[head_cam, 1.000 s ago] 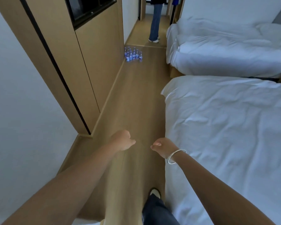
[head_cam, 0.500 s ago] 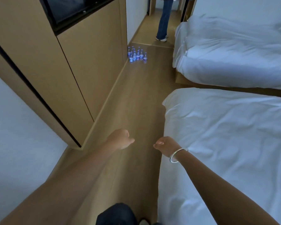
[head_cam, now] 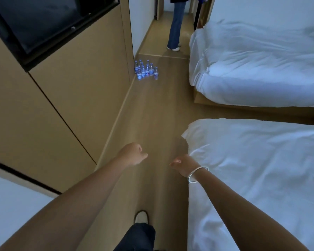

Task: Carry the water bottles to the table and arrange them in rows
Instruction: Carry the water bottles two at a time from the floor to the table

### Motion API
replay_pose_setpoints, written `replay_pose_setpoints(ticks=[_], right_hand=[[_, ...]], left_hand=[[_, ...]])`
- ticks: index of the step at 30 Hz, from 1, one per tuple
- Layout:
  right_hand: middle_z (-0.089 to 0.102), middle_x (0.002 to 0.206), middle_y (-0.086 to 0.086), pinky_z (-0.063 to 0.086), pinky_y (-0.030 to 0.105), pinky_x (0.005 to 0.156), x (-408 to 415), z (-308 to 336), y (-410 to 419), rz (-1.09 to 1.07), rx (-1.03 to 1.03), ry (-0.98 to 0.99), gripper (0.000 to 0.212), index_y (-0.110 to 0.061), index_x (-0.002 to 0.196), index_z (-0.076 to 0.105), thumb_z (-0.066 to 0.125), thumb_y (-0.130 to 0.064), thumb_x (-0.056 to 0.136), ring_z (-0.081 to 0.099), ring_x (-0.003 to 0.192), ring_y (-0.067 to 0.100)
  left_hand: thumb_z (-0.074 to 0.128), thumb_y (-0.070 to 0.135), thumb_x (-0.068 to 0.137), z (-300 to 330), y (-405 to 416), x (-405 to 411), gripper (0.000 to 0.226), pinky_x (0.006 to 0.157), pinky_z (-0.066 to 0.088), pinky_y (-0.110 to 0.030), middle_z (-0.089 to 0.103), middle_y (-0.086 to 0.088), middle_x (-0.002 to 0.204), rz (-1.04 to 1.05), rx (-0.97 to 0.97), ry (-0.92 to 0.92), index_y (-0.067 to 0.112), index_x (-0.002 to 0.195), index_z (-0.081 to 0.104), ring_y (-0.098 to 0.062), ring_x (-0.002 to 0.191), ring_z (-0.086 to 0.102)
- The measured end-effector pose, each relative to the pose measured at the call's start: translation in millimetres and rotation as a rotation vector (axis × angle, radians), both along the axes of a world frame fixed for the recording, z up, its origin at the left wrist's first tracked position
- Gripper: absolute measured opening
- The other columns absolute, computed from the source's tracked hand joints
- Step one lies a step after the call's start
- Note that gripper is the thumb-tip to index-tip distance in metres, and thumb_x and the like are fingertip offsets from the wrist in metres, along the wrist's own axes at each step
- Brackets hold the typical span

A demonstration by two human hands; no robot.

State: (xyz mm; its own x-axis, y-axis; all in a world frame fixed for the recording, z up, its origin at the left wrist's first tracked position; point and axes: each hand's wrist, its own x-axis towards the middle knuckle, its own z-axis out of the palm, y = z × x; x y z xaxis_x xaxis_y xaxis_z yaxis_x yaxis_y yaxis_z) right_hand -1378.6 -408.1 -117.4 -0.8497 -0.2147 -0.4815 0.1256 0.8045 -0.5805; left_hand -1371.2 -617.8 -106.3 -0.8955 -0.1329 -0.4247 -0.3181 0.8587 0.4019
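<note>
Several small water bottles (head_cam: 145, 70) with blue caps and labels stand in a cluster on the wooden floor, against the corner of the wooden wall cabinet, far ahead of me. My left hand (head_cam: 132, 154) is held out low over the floor, fingers curled in, holding nothing. My right hand (head_cam: 184, 164), with a silver bangle at the wrist, is also curled and holds nothing, close to the corner of the near bed. Both hands are well short of the bottles. No table is in view.
A wooden wall cabinet (head_cam: 65, 91) with a dark screen (head_cam: 43, 20) runs along the left. Two white beds stand on the right, the near bed (head_cam: 257, 174) and the far bed (head_cam: 257, 64). A person in jeans (head_cam: 176, 28) stands in the doorway beyond the bottles. My foot (head_cam: 140, 217) is on the floor.
I have walked forward along the aisle: the bottles, cabinet and far bed look nearer and larger. Both hands keep the same curled pose in front of me.
</note>
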Motion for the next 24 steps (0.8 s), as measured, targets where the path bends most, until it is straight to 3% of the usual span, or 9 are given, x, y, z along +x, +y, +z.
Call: replay_pose_setpoints(ticks=[3,6,8,10,13,16,21,24], right_hand=[[0.059,0.075,-0.001,0.040,0.023,0.072,-52,7,-25,-0.015,0.008,0.016,0.016,-0.010,0.078,0.063,0.055,-0.020,0.087,0.056,0.075,0.017],[0.062,0.086,0.001,0.044,0.026,0.081,-98,12,-45,-0.033,0.006,0.035,0.020,-0.004,0.095,0.066,0.056,-0.019,0.087,0.058,0.090,0.020],[0.056,0.080,-0.002,0.042,0.025,0.077,-125,12,-53,-0.036,0.010,0.034,0.021,-0.003,0.096,0.065,0.056,-0.020,0.087,0.056,0.087,0.019],[0.061,0.090,0.003,0.041,0.023,0.075,-150,11,-59,-0.027,0.034,0.019,0.023,-0.004,0.099,0.065,0.056,-0.021,0.087,0.058,0.090,0.019],[0.067,0.105,0.009,0.046,0.028,0.087,-190,4,-62,-0.046,0.051,-0.006,0.025,-0.006,0.102,0.065,0.057,-0.024,0.087,0.061,0.100,0.024],[0.068,0.105,0.006,0.047,0.036,0.094,-235,-2,-63,-0.033,0.092,-0.010,0.025,-0.013,0.100,0.066,0.058,-0.030,0.085,0.062,0.100,0.022],[0.068,0.105,0.009,0.047,0.028,0.084,-330,-9,-61,-0.025,0.044,-0.026,0.024,-0.007,0.100,0.067,0.058,-0.025,0.086,0.062,0.099,0.023],[0.066,0.090,0.008,0.044,0.027,0.078,-396,-6,-52,-0.015,0.028,-0.013,0.014,-0.010,0.082,0.065,0.058,-0.022,0.085,0.060,0.088,0.023]], left_hand=[[0.056,0.036,0.087,10,-24,-57,0.021,0.078,0.045,-0.030,0.064,-0.007,0.095,-0.035,-0.047,0.010,0.015,0.088,0.060,-0.027,0.096,0.060],[0.055,0.038,0.088,16,-37,-107,0.029,0.081,0.045,-0.029,0.065,-0.009,0.106,-0.061,-0.081,0.026,0.012,0.098,0.061,-0.026,0.100,0.059],[0.055,0.040,0.087,14,-42,-135,0.027,0.082,0.045,-0.029,0.064,-0.008,0.108,-0.064,-0.067,0.024,0.015,0.097,0.060,-0.026,0.101,0.059],[0.056,0.040,0.087,10,-46,-161,0.026,0.082,0.045,-0.029,0.064,-0.008,0.108,-0.076,-0.050,0.007,0.016,0.095,0.059,-0.026,0.100,0.059],[0.056,0.041,0.086,3,-53,-200,0.023,0.081,0.044,-0.029,0.064,-0.008,0.108,-0.080,-0.052,-0.018,0.018,0.090,0.057,-0.026,0.100,0.059],[0.056,0.041,0.086,-3,-57,-244,0.023,0.079,0.045,-0.030,0.064,-0.008,0.105,-0.065,-0.035,-0.031,0.018,0.090,0.057,-0.026,0.097,0.059],[0.055,0.042,0.086,-9,-54,-338,0.029,0.082,0.044,-0.029,0.063,-0.005,0.109,-0.041,-0.044,-0.046,0.016,0.100,0.059,-0.024,0.099,0.058],[0.056,0.042,0.087,-7,-46,-402,0.032,0.085,0.045,-0.029,0.063,-0.006,0.112,-0.024,-0.048,-0.043,0.014,0.103,0.060,-0.025,0.103,0.058]])
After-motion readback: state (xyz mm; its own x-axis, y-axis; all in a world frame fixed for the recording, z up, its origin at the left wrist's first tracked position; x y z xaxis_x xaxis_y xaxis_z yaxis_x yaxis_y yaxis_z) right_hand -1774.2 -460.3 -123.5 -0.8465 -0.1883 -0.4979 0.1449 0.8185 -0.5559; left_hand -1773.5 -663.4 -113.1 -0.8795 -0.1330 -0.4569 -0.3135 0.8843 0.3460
